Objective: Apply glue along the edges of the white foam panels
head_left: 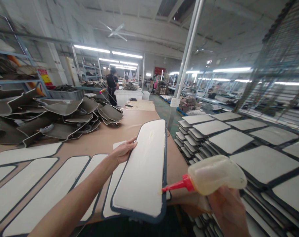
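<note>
My left hand [126, 150] grips the left edge of a long white panel [141, 164] with a dark blue rim, thumb on its face, holding it tilted above the table. In my right hand [227, 200] is a translucent glue bottle [215, 174] with a red nozzle [179, 185]. The nozzle's tip touches the panel's right border near its lower end, where a little yellowish glue shows. Faint yellowish streaks run along the panel's upper middle. Under it lies another white panel [112, 194], partly covered.
More rimmed panels [47, 194] lie on the brown-covered table [136, 120] at left. Behind them is a heap of dark grey bent pieces [65, 112]. Tall stacks of white panels [233, 140] stand at right. A metal post [187, 49] rises beyond; a person [112, 85] stands farther back.
</note>
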Demonstrator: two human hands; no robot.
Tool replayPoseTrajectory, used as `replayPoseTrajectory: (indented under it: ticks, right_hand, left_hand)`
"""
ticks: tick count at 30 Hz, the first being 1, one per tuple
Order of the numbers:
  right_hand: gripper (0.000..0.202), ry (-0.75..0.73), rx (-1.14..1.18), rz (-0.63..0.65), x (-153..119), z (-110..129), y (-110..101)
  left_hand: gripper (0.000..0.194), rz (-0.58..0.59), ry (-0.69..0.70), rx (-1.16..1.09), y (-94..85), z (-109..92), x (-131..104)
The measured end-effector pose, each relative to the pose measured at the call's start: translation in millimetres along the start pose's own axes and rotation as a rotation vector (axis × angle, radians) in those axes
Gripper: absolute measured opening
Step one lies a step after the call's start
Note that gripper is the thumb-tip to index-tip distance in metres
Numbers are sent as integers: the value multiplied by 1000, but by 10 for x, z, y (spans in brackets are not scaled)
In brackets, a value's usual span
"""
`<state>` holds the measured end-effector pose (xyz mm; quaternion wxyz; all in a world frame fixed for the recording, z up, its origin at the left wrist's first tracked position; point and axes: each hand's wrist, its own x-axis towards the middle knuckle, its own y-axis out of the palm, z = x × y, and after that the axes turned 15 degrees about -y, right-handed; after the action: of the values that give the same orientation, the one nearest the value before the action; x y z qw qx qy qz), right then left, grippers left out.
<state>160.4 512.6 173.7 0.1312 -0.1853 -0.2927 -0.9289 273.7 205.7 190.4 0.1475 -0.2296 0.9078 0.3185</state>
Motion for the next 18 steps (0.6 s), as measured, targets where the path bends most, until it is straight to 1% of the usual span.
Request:
replayPoseTrajectory:
  ticks: [3,5,10,13,18]
  right_hand:
    - [70,-33,5,-5,54,20,69]
    - [69,-31,6,9,82,4,75]
    - [69,2,5,25,63,-39,4]
    - [72,11,2,19,23,-22,-21]
    - [66,34,11,7,-2,19,-24]
  left_hand:
    - [62,5,-9,0,8,-11,4]
    - [63,5,-9,-1,12,-17,9]
    - [64,30,-14,-2,-25,-21,41]
    - [65,24,-11,-12,-48,-26,58]
    - [62,3,11,-20,-44,-42,67]
